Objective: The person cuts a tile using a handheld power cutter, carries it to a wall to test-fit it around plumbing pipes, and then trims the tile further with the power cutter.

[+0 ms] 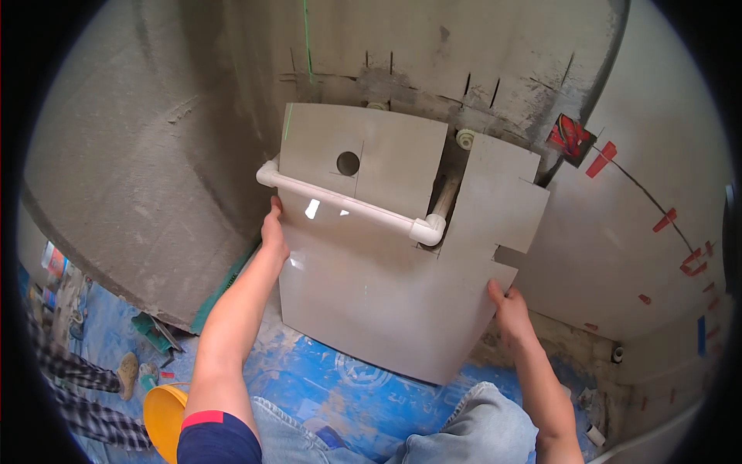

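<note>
A large grey wall tile [371, 286] leans in front of me, with a round hole [348, 163] near its top, a long slot from its upper edge and notches on its right side. My left hand [273, 232] is closed on its left edge, just below the white pipe. On the lower right edge my right hand [508, 307] grips it, the thumb on the front face; the fingers behind are hidden. The white plastic pipe [348, 203] with elbows at both ends runs across the tile's front. Its right elbow turns back into the slot.
Behind stands a bare cement wall [479, 46] with pipe fittings [464, 139]. Tiles with red clips [601, 158] cover the right wall, beside an electrical box [572, 139]. A yellow bucket [165, 417] stands at lower left, near another person's legs [93, 375]. Blue sheeting [325, 363] covers the floor.
</note>
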Available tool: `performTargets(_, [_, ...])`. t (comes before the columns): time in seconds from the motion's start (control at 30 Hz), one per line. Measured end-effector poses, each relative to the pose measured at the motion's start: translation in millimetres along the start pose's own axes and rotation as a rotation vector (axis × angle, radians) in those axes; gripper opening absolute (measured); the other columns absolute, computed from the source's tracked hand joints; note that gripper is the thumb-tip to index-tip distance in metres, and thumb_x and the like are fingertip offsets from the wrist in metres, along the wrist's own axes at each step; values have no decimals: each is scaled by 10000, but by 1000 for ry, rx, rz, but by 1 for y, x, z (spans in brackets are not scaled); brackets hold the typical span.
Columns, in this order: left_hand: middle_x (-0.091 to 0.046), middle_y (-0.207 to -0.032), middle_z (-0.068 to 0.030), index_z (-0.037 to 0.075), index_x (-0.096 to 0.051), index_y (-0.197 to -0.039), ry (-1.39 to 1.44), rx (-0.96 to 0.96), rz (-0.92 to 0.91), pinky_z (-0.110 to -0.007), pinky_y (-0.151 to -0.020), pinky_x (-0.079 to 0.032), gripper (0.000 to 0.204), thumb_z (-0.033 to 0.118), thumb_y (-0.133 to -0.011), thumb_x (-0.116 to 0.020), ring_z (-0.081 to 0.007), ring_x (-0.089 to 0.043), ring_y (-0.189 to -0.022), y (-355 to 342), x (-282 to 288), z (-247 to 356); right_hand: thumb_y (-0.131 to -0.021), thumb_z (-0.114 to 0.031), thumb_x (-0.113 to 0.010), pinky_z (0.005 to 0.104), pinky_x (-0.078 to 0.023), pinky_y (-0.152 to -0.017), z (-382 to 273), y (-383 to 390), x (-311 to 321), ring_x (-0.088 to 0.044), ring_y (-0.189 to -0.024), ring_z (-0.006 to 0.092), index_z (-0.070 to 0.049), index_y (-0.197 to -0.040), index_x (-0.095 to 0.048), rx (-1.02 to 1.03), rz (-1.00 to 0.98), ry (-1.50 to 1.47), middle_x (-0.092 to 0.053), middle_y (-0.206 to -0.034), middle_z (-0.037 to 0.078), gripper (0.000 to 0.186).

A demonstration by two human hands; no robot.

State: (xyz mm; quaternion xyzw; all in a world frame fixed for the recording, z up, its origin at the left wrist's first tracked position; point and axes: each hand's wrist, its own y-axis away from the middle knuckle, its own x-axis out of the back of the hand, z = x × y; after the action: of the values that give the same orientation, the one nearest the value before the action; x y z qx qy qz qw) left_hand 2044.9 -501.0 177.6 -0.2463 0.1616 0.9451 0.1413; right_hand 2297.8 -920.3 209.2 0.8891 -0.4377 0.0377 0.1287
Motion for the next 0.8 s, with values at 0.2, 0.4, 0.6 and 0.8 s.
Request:
performTargets(0.2, [-489,-1355,-89,63,-470,-1355,75,-3,54,-377,-1022,-387,469,355,-1002,-373,-234,-482,-1221,-7,-33,1,-954,-377,-572,341,-412,-969,-35,-7,1,-534,-1147,232,53,-1319,-458,42,18,40,-560,-1277,144,575])
performTargets(0.4, [-536,-1298,-59,78,-519,-1299,108,-66,108,-377,-1031,-382,428,298,-984,-332,-225,-503,-1198,-41,-33,5,-945,-385,-576,340,-448,-914,-45,-34,-2,-554,-1120,230,53,-1300,-469,31,3,50,-567,-1258,146,574])
performTargets(0.6, [-523,-1319,-59,85,-468,-1349,132,-247,-55,-355,-1022,-398,457,344,-994,-343,-226,-502,-1202,-61,-42,3,-934,-416,-582,331,-518,-734,-45,-45,-4,-606,-1016,224,35,-1301,-440,1,15,56,-586,-1194,149,599])
performTargets(0.8, [-529,-1323,-25,175,-466,-1361,149,-268,-62,-332,-1024,-402,464,421,-973,-395,-191,-517,-1198,-30,-69,13,-921,-454,-601,373,-530,-783,-47,-49,-4,-604,-1034,238,14,-1325,-421,25,54,97,-574,-1218,144,644])
